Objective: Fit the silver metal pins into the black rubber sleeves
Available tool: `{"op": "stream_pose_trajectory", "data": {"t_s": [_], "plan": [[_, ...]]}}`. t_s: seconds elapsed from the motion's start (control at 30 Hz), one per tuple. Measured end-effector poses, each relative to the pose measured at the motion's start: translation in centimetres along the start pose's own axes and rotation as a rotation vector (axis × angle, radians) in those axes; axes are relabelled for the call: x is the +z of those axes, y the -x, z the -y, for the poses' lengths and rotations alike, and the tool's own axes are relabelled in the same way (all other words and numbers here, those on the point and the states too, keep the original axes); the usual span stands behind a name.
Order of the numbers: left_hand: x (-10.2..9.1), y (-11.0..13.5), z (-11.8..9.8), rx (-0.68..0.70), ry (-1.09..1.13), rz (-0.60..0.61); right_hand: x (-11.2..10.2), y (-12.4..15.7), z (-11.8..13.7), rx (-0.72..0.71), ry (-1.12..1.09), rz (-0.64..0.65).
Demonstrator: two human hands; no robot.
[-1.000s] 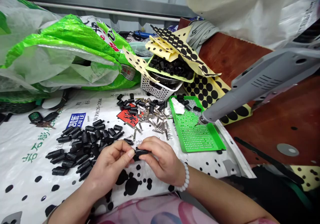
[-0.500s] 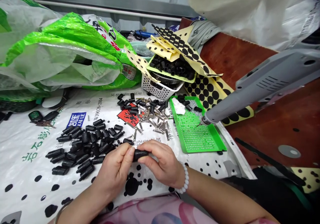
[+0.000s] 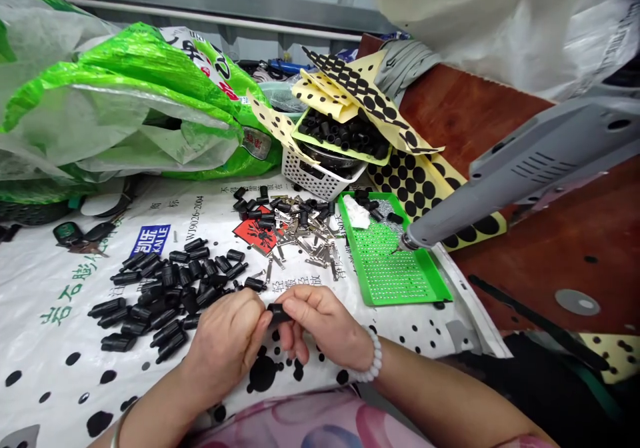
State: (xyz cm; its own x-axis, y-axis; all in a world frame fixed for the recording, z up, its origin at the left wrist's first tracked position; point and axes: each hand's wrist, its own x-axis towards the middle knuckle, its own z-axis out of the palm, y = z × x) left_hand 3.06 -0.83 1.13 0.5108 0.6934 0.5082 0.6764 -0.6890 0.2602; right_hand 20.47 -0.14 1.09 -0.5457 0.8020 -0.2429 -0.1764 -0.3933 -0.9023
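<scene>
My right hand [image 3: 325,321] pinches a small black plastic cylinder [image 3: 278,313] between thumb and fingers, above the front of the white sheet. Against the cylinder's left end, my left hand [image 3: 225,331] is closed, its fingers curled in; whatever they grip is hidden. Left of the hands lies a pile of black cylindrical plastic parts [image 3: 173,286], some with a narrower tip. Beyond the hands, thin metal strips [image 3: 310,238] lie scattered together with short black sleeves [image 3: 263,216].
A green perforated tray [image 3: 395,278] stands at the right, under the tip of a grey power tool [image 3: 520,161]. A white basket [image 3: 315,180] holds black sleeves, with dotted yellow sheets [image 3: 415,181] beside it. Keys [image 3: 83,235] and a green plastic bag [image 3: 165,101] are at left.
My left fingers have curled further in and turned knuckles up. My right thumb has moved over the top of the black cylinder, while its lower fingers have dropped beneath it.
</scene>
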Motion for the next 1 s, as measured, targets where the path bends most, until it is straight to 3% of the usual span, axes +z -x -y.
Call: {"op": "stream_pose_trajectory", "data": {"t_s": [0.1, 0.17, 0.37, 0.5, 0.6, 0.7, 0.77, 0.87, 1.0], "plan": [[-0.3, -0.3, -0.2, -0.097, 0.093, 0.038, 0.2, 0.3, 0.4, -0.072, 0.079, -0.038], [-0.6, -0.6, -0.4, -0.220, 0.194, 0.063, 0.3, 0.5, 0.6, -0.202, 0.224, -0.064], [-1.1, -1.2, -0.9, -0.600, 0.517, 0.187, 0.4, 0.6, 0.5, -0.873, 0.927, -0.165], [-0.5, -1.1, -1.2, -0.904, 0.894, 0.277, 0.3, 0.4, 0.4, -1.058, 1.263, -0.216], [-0.2, -1.3, -1.5, -1.086, 1.215, 0.332, 0.1, 0.3, 0.6, -1.161, 1.348, -0.211], [-0.4, -1.5, -1.7, -1.132, 1.252, 0.352, -0.1, 0.2, 0.7, -1.108, 1.264, -0.197], [-0.5, -1.5, -1.7, -1.059, 1.075, 0.326, 0.0, 0.2, 0.7, -0.972, 1.099, -0.187], [-0.7, -1.1, -1.4, -0.790, 0.630, 0.225, 0.2, 0.3, 0.5, -0.715, 0.803, -0.186], [-0.4, -0.5, -1.1, -0.369, 0.156, 0.061, 0.5, 0.4, -0.2, -0.248, 0.364, -0.125]]}}
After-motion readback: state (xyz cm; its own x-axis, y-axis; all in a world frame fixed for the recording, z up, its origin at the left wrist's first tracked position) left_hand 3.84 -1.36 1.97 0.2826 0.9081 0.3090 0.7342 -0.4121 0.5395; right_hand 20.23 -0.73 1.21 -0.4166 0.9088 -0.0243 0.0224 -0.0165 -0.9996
